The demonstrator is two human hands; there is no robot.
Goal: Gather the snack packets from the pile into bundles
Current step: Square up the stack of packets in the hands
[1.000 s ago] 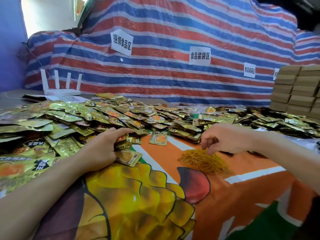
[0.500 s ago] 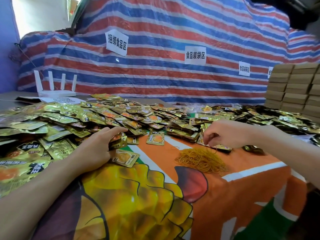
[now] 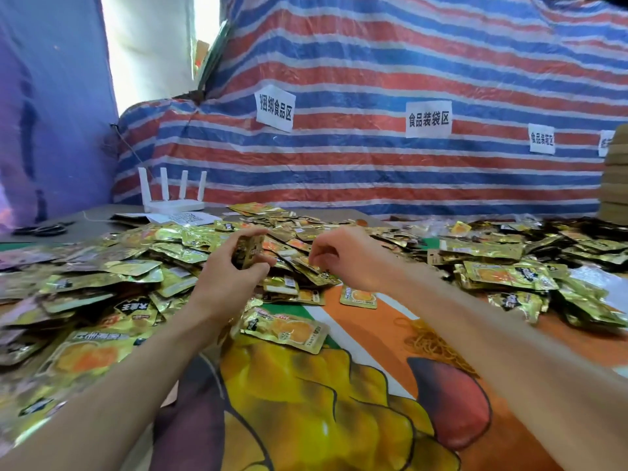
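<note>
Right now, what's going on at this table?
A person is bundling gold snack packets. The left hand holds a small stack of packets in its grip above the pile. The right hand, curled into a pinch, is beside it; whether it holds anything is unclear. A heap of rubber bands lies on the printed cloth by the right arm.

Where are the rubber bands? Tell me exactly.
In the head view the rubber bands lie right of centre on the orange cloth, against the right forearm and nearer the camera than the lone packet.
</note>
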